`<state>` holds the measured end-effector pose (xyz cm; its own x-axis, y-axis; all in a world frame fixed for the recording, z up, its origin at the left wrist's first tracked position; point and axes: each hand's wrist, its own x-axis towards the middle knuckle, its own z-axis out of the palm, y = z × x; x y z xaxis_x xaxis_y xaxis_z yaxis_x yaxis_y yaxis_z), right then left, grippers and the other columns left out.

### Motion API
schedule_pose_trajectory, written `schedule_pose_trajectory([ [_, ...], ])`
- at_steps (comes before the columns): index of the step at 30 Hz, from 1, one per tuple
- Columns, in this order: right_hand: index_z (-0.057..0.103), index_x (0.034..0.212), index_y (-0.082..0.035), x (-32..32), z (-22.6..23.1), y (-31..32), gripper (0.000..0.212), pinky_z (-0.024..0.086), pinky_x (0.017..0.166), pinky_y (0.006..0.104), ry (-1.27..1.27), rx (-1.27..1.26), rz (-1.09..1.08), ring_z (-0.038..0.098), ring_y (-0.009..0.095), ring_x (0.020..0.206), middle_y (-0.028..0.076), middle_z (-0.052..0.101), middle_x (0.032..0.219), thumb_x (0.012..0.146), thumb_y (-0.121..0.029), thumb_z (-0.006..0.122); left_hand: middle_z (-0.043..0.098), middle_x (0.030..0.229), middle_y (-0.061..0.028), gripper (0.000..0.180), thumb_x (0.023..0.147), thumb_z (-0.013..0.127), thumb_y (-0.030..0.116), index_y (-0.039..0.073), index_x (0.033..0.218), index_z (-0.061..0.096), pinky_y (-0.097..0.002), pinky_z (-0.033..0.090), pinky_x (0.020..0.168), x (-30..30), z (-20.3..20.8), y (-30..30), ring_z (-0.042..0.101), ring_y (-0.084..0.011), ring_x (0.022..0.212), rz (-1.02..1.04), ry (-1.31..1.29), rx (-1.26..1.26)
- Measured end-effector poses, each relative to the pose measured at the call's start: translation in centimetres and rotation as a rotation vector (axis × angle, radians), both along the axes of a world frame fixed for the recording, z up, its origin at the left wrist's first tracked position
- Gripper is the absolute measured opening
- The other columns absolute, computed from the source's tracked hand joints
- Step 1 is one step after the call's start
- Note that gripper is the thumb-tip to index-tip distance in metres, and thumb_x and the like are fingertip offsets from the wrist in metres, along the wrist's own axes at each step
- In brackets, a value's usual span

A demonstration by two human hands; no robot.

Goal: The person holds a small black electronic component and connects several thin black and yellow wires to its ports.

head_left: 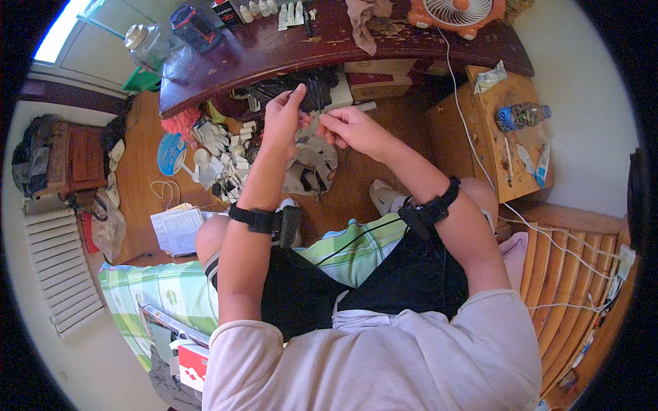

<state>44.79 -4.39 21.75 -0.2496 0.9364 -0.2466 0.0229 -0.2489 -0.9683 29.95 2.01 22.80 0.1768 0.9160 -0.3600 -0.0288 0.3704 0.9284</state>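
Both my arms reach forward, above the cluttered floor and close to the front edge of a dark red table (274,72). My left hand (284,118) is closed, thumb up, on what looks like a thin black cable (314,92) bent in loops. A little to its right, my right hand (353,130) pinches at the lower part of the same cable with thumb and forefinger. The hands are apart, and the cable's ends cannot be made out against the dark things behind. Each forearm wears a black strap (257,218) with a small box.
Beneath the table lie a pale bag (317,161), white gloves (211,137) and many small white pieces. Papers (178,229) rest on the floor at left. A wooden cabinet (504,137) at right bears a plastic bottle (517,118). An orange fan (459,14) and jars (194,29) stand on the table.
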Motion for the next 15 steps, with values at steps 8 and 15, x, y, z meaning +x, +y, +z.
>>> schedule_pose_trajectory([
  [8, 0.059, 0.077, -0.007, 0.8, -0.5, 0.3, 0.028, 0.035, 0.053, 0.0222, -0.026, -0.099, -0.125, 0.040, 0.005, 0.055, -0.004, 0.048, 0.063, 0.084, -0.034, 0.062, 0.049, 0.062, 0.0026, 0.022, 0.087, 0.058, 0.027, 0.005, 0.080, 0.056, -0.0209, 0.027, 0.042, -0.1, 1.5, -0.4, 0.038, -0.0056, 0.045, -0.055, -0.300, -0.084],
  [15, 0.057, 0.084, -0.009, 2.1, -2.1, 0.8, 0.025, 0.037, 0.055, 0.0218, 0.273, -0.199, -0.183, 0.042, 0.005, 0.058, -0.006, 0.046, 0.066, 0.083, -0.033, 0.063, 0.049, 0.064, 0.0037, 0.021, 0.088, 0.056, 0.026, 0.007, 0.080, 0.056, -0.0200, 0.023, 0.041, -0.7, 2.1, 0.0, 0.034, -0.0036, 0.045, -0.223, -0.365, -0.074],
])
